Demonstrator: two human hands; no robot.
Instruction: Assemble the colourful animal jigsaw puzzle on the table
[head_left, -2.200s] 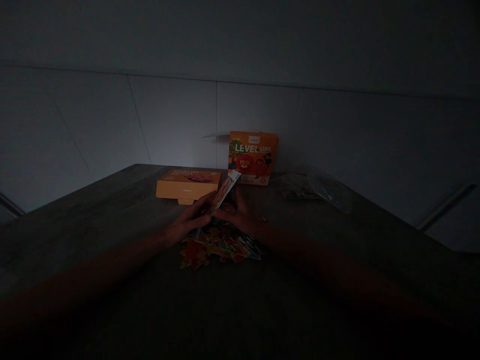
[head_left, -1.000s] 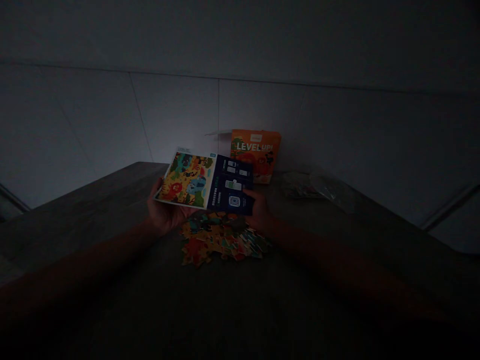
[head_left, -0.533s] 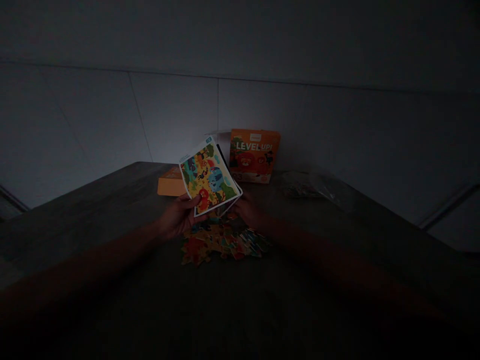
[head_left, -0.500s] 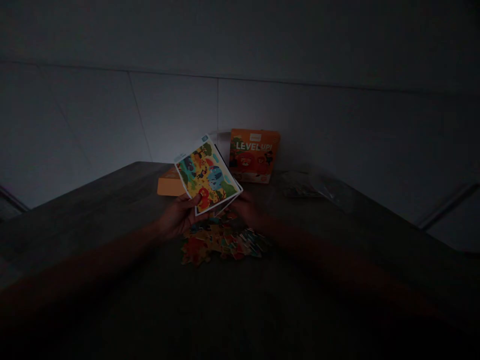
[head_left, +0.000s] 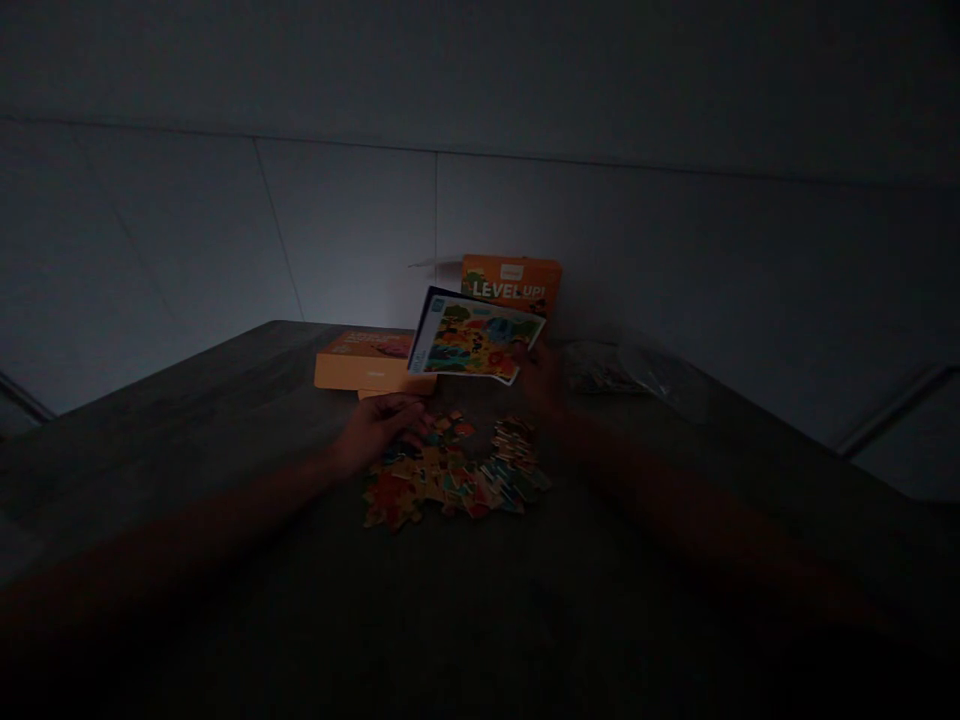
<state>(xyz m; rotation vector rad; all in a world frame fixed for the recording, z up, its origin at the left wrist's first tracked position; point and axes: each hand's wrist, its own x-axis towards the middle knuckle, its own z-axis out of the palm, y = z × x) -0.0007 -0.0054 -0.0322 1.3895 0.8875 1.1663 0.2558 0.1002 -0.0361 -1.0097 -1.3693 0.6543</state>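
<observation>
Picture cards (head_left: 476,340), white-bordered with a colourful animal scene, are pinched at their right edge by my right hand (head_left: 541,380). They are tilted in the air, covering the lower part of an orange box marked LEVEL UP! (head_left: 514,275). My left hand (head_left: 382,428) is off the cards, its fingers loosely extended with nothing visible in them. It hovers at the upper left side of a pile of jigsaw puzzle pieces (head_left: 450,478). Whether its fingertips touch any piece is too dark to tell.
Another orange box (head_left: 360,372) lies flat at the back left of the dark table (head_left: 225,400). On the back right is a clear plastic bag (head_left: 664,380) next to a packet of puzzle pieces (head_left: 596,368). A pale wall (head_left: 345,230) stands behind.
My left hand has let go of the cards and dropped slightly right, toward the pieces. My right hand has carried the cards to the right and turned them, uncovering the flat orange box.
</observation>
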